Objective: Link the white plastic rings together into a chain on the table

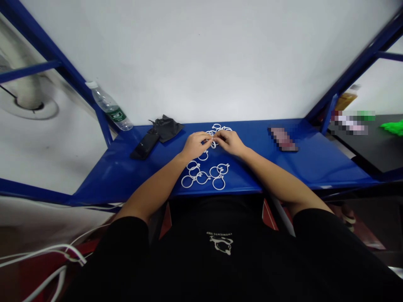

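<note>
Head view: left hand (195, 144) and right hand (231, 141) meet, fingertips pinched on one white ring (213, 138) — loose rings (204, 175) lie between both forearms.

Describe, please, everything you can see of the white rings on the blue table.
The white rings look like thin plastic loops, each with a small clasp nub. About seven lie flat in a loose cluster on the blue table near its front edge; more lie beyond the hands. The left hand and right hand pinch one between their fingertips.
</note>
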`<move>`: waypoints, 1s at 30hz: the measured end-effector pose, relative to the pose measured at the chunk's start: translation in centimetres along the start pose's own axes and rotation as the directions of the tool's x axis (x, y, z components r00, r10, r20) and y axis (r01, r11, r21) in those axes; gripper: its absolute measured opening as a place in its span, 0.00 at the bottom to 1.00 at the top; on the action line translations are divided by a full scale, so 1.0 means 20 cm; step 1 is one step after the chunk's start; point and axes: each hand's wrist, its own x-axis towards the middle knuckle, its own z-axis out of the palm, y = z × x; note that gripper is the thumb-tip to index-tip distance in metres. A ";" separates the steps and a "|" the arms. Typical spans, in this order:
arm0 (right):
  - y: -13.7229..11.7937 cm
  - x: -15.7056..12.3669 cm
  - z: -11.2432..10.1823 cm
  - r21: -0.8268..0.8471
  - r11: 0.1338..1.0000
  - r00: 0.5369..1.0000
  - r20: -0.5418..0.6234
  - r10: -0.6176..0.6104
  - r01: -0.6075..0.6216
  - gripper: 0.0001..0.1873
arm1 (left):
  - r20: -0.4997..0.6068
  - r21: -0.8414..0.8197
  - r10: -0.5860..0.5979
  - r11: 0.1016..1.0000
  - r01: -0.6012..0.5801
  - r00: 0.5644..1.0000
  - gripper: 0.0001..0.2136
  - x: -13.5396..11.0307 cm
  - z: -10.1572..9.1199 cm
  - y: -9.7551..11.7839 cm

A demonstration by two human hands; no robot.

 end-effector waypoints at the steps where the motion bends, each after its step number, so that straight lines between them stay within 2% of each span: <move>1: -0.01 0.00 0.00 0.008 1.000 1.000 -0.003 0.002 -0.002 0.10 | -0.008 -0.004 0.002 1.000 -0.002 1.000 0.06 0.00 0.00 0.00; 14: -0.01 -0.01 0.04 0.079 0.997 1.000 -0.009 0.027 -0.026 0.09 | -0.067 -0.020 0.045 0.999 -0.046 0.997 0.05 0.01 0.01 -0.01; 19: -0.01 -0.01 0.05 -0.007 0.999 0.998 -0.041 0.037 -0.037 0.10 | -0.072 0.000 0.022 1.000 -0.022 0.997 0.06 0.02 0.03 0.01; 23: 0.01 0.00 -0.01 -0.202 0.976 0.995 -0.061 0.076 -0.087 0.15 | -0.058 0.019 -0.045 0.999 0.046 0.997 0.09 0.04 -0.01 0.04; 25: 0.03 0.00 -0.04 -0.294 0.950 0.993 -0.067 0.093 -0.109 0.16 | -0.011 0.032 -0.097 0.995 0.098 0.995 0.12 0.05 -0.06 0.04; 27: 0.07 0.00 -0.07 -0.337 0.933 0.992 -0.060 0.112 -0.125 0.15 | 0.149 0.047 -0.109 0.994 0.103 0.983 0.09 0.05 -0.12 0.02; 30: 0.10 0.00 -0.08 -0.313 0.941 0.992 -0.052 0.116 -0.127 0.14 | 0.401 0.050 -0.112 0.994 0.100 0.909 0.05 0.03 -0.16 -0.03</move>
